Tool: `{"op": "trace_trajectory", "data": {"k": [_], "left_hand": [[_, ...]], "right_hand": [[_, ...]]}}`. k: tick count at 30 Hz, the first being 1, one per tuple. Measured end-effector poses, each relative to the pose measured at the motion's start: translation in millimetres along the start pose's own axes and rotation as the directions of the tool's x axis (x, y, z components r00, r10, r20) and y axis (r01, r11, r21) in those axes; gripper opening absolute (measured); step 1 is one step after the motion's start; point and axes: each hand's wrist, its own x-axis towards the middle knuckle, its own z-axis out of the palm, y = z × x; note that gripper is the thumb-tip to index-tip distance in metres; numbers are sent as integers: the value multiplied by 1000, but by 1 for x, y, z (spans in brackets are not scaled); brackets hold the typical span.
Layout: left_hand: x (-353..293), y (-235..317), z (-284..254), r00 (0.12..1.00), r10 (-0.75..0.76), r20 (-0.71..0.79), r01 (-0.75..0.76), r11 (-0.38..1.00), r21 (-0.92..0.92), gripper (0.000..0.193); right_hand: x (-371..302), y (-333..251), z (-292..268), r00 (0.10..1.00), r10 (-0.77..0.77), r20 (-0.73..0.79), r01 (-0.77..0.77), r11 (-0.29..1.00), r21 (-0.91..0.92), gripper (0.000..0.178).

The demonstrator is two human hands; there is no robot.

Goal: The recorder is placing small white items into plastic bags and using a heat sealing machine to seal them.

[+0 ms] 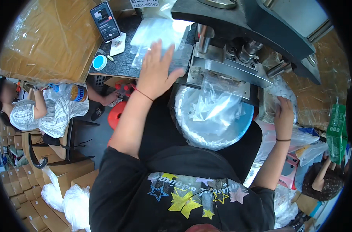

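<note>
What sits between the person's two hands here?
In the head view, between left hand and right hand: the metal press and a bag-lined basin.

The right hand [284,110] has its fingertips buried in clear bags [278,91] (grip unclear), beside the press [237,58].

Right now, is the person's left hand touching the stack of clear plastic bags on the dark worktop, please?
Touching. The head view shows the left hand lying flat, fingers spread, directly on the clear plastic bags, with no gap visible under the palm.
</note>
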Motion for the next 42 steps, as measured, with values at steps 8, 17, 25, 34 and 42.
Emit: {"op": "trace_trajectory", "data": {"k": [8, 17, 25, 34, 42], "left_hand": [[-51, 13, -27, 875, -370, 311, 452, 396, -799, 22], [-45, 94, -40, 878, -23, 477, 453, 356, -817, 18], [-54, 115, -28, 826, 44, 562, 555, 111, -824, 24], [-61, 137, -22, 767, 154, 623, 642, -158, -750, 26], [-57, 137, -31, 746, 78, 662, 645, 166, -746, 17]], "right_hand": [[-23, -61, -4, 987, -29, -156, 70, 963, 259, 18], [11, -156, -33, 975, -166, -146, 217, 582, 784, 16], [2, -137, -40, 996, 50, -76, 42, 490, 871, 12], [-5, -112, -38, 997, 43, 56, -68, 367, 928, 18], [-4, -96, -63, 826, -451, 337, 63, 669, 740, 15]]}}
